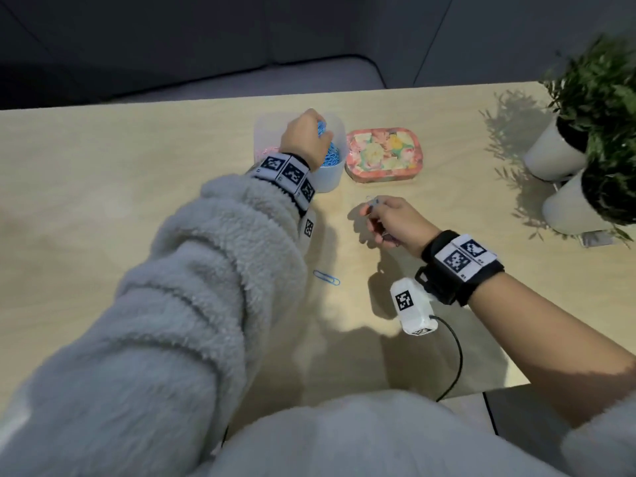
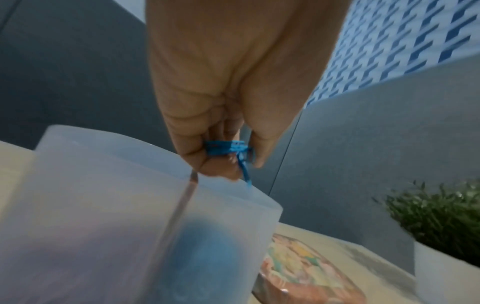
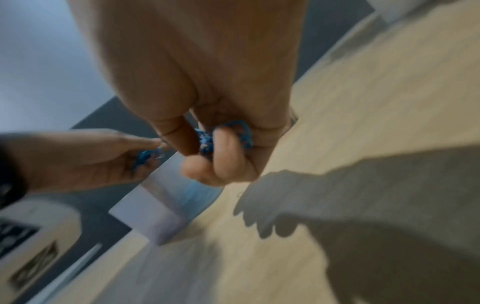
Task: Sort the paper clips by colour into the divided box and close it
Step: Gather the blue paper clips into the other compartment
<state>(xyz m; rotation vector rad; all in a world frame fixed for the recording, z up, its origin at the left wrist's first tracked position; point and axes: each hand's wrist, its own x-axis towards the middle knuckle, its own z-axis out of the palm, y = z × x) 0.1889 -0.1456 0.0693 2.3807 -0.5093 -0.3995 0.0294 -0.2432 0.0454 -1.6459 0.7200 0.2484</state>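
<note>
A translucent divided box (image 1: 328, 180) stands open on the table, with pink clips (image 1: 266, 151) in its left compartment and a pile of blue clips (image 1: 331, 156) in its right one. My left hand (image 1: 320, 132) hovers over the right compartment and pinches a bunch of blue clips (image 2: 228, 148) just above the box (image 2: 103, 185) rim. My right hand (image 1: 373, 210) hangs above the table in front of the lid, fingers curled round more blue clips (image 3: 205, 142). One blue clip (image 1: 326, 277) lies loose on the table. The floral lid (image 1: 383, 155) lies beside the box on the right.
Two potted plants in white pots (image 1: 554, 156) (image 1: 571, 208) stand at the table's right edge. A cable (image 1: 454, 359) runs off the near edge from the right wrist camera. A grey sofa lies beyond the far edge.
</note>
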